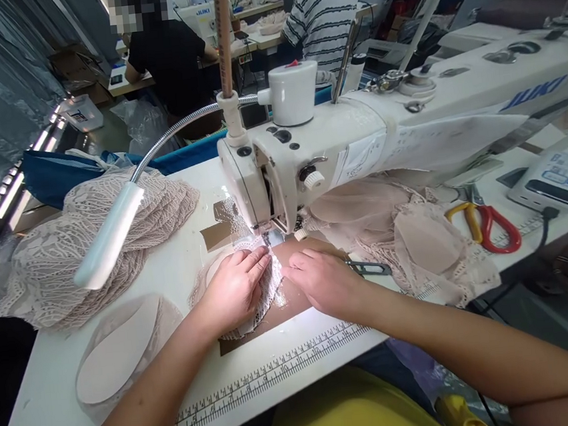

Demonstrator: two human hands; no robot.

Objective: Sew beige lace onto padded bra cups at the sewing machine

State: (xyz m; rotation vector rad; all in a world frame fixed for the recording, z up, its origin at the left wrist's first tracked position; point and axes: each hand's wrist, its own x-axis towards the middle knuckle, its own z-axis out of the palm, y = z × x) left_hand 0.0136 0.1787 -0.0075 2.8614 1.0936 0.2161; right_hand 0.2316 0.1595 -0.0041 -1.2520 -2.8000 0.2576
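Note:
A beige lace piece [272, 282] lies under the needle of the white sewing machine [283, 153]. My left hand [236, 291] rests on top of it, fingers stretched out and pressing it down just left of the presser foot. My right hand [323, 279] is curled at the lace's right edge, thumb and fingertips pinched together on it. Small thread snips [371, 268] lie beside the right hand's wrist. On the left of the table an oval cup piece [121, 356] lies flat, near my left forearm.
A pile of lace pieces [128, 214] sits at left under a gooseneck lamp [110, 236]. More lace cups [428, 246], scissors [490, 223] and a white device [556, 177] lie at right. A printed ruler [260, 379] runs along the front edge. Two people sit beyond.

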